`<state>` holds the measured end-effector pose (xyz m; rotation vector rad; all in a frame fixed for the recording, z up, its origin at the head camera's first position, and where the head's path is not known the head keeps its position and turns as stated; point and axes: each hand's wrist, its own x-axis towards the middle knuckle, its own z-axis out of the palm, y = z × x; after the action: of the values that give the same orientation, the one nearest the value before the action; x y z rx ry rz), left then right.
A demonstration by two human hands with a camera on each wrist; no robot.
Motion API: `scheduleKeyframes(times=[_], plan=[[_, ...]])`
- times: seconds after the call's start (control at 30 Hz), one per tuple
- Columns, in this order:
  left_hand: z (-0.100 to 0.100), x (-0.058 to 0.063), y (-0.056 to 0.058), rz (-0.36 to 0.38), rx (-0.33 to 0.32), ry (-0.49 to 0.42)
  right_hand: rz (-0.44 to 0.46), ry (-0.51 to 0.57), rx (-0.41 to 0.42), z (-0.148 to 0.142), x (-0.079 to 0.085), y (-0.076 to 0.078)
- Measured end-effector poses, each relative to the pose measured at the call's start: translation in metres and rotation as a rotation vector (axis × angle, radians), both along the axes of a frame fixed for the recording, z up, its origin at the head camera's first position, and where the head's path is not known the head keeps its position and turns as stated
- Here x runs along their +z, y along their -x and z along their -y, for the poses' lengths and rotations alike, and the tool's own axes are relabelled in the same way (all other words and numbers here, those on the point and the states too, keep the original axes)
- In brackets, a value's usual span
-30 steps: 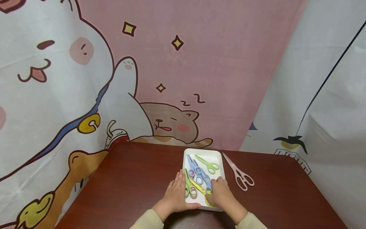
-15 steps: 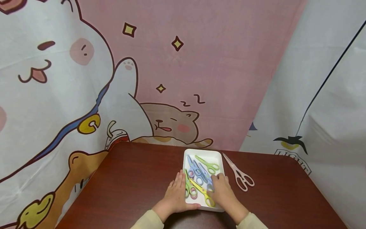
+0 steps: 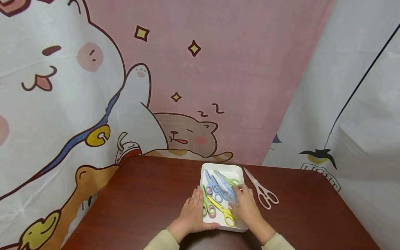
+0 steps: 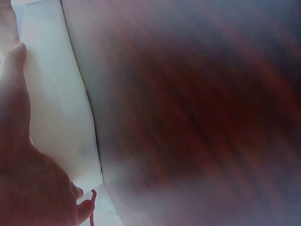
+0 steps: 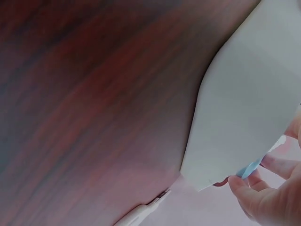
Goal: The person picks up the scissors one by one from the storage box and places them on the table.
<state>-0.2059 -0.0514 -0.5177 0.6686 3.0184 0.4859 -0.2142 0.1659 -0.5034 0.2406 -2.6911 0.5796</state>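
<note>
A white tray [image 3: 226, 167] on the table holds several small scissors. My left hand [image 3: 192, 214] lies along the tray's left side with straight fingers, its thumb stretched along the near edge. With curled fingers, my right hand [image 3: 246, 205] grips the handles of blue scissors [image 3: 225, 183] over the tray's right half, blades pointing away. A bit of the blue handle [image 5: 249, 168] shows between the fingertips in the right wrist view. Beside them lie other blue scissors [image 3: 210, 180] and yellow scissors [image 3: 223, 210]. Green scissors [image 3: 207, 205] rest near the left fingers.
Pale pink scissors [image 3: 261, 190] lie on the dark red-brown table [image 3: 156, 194], just right of the tray. More green scissors [image 3: 232, 181] lie at the tray's far end, partly behind the held pair. A printed cartoon cloth [image 3: 234, 86] hangs behind the table.
My right hand has shifted slightly right and away from me, bringing the blue scissors off the other blue pair and over the far green scissors. The yellow scissors' handles are uncovered. My left hand stays put.
</note>
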Motion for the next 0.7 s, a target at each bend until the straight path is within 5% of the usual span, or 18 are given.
scheduleKeyframes(times=[0.3,0.7], plan=[[0.000,-0.008,0.001,-0.031,-0.013,-0.042,-0.011,0.005,-0.009,-0.012,0.000,0.003],[-0.001,-0.008,0.003,-0.094,-0.009,0.087,0.021,0.021,-0.030,-0.032,0.006,0.004]])
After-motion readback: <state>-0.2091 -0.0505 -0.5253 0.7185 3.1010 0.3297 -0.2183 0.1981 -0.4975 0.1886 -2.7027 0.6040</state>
